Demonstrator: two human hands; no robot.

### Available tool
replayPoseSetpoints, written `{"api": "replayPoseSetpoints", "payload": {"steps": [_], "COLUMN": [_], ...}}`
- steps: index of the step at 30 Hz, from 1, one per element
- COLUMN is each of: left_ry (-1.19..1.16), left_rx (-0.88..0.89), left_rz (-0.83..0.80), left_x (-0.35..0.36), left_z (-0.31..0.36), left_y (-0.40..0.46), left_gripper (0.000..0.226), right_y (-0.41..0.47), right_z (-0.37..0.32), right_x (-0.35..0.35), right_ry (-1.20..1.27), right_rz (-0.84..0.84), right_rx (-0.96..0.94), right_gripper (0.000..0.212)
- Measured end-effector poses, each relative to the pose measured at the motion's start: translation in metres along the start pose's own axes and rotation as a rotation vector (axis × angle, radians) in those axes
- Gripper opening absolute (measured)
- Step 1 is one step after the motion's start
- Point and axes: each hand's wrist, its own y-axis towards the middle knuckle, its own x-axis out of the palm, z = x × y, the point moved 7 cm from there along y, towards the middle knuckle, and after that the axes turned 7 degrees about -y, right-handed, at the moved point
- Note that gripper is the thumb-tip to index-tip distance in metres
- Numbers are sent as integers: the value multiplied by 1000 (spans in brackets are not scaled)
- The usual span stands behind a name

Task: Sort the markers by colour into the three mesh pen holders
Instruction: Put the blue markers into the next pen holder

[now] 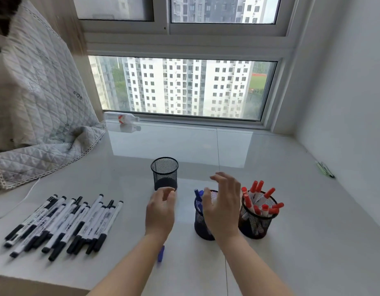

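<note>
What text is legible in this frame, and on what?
None legible.
Black markers: barrel print, too small and blurred.
Red markers: barrel print, blurred.
Bottle on the sill: red and white label, unreadable.
Holders: no markings visible.

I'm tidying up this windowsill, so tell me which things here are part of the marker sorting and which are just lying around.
Part of the job: black markers, empty holder, blue-marker holder, red-marker holder, loose blue marker.

Lying about: quilted cover, bottle, green pens, white cable.
</note>
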Motion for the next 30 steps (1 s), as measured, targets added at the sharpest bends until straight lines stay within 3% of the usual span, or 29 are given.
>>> {"api": "replayPoseSetpoints", "payload": {"steps": [3,6,8,11,14,18,22,30], "left_ry": [268,495,555,590,588,654,773,889], "left_rx": [-131,-227,-246,-280,-296,-282,-270,-269], "left_rz": [-20,-115,-126,-129,-155,-199,-272,-339], "left_x": [-24,-32,-36,-44,-48,-52,-53,-49], "left_z": [-31,-54,-63,-75,-81,-83,-86,-83], "left_y": [3,-1,-4,-8,-7,-5,-5,-4], "left_gripper": [17,33,39,44,49,50,52,36], "right_y": [-22,-46,-57,-70,-79,-89,-95,-98], "right_z": [-46,-71,-72,-52,-24,-4,-4,-1], "right_x": [5,27,46,82,111,136,154,150], "right_ry": [-49,24,89,76,-40,-219,-323,-427], "right_rz": [-25,-178,-301,-519,-672,-829,-939,-1037], "right_rx": [-320,-429,-359,-83,164,330,366,358], "right_gripper": [18,17,17,22,25,39,49,35]}}
